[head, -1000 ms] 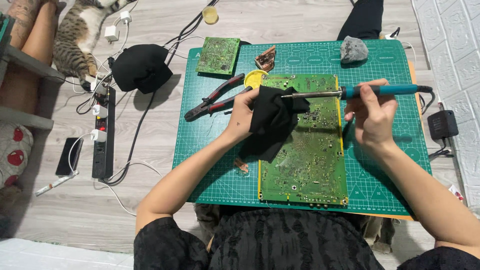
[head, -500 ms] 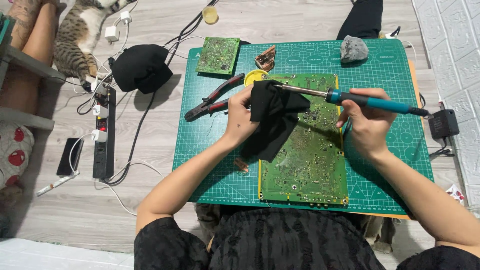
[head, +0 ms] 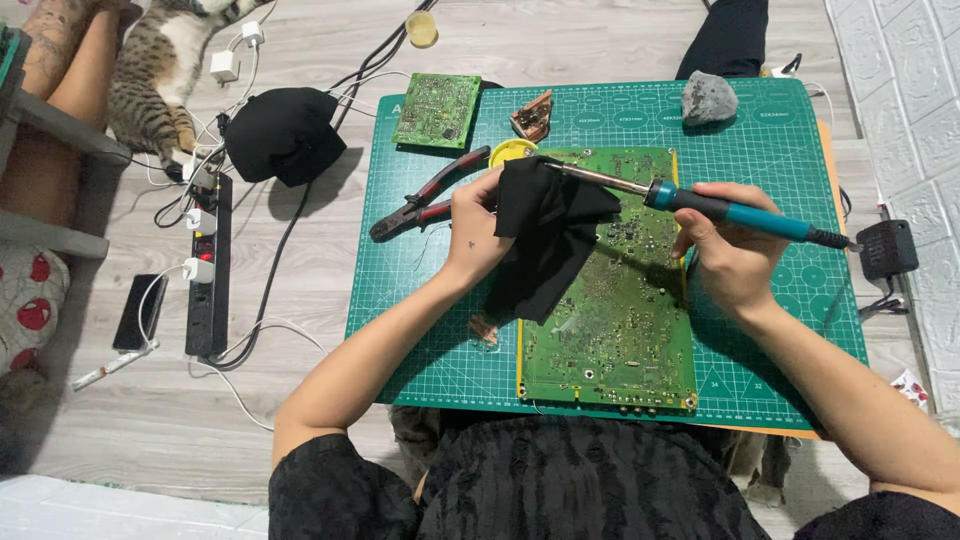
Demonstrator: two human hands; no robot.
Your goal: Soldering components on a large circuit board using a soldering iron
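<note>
My left hand pinches a black cloth that drapes over the left part of a large green circuit board. A soldering iron with a teal handle is gripped in my right hand. Its metal tip points left and touches the cloth's top edge. The board lies on a green cutting mat.
On the mat lie red-handled pliers, a small green board, a yellow tin, a brown piece and a grey lump. On the floor to the left are a power strip, black cap, phone and cat.
My right hand has tilted the soldering iron so its handle slopes down to the right, and the tip has come against the cloth. The cloth has shifted slightly in my left hand.
</note>
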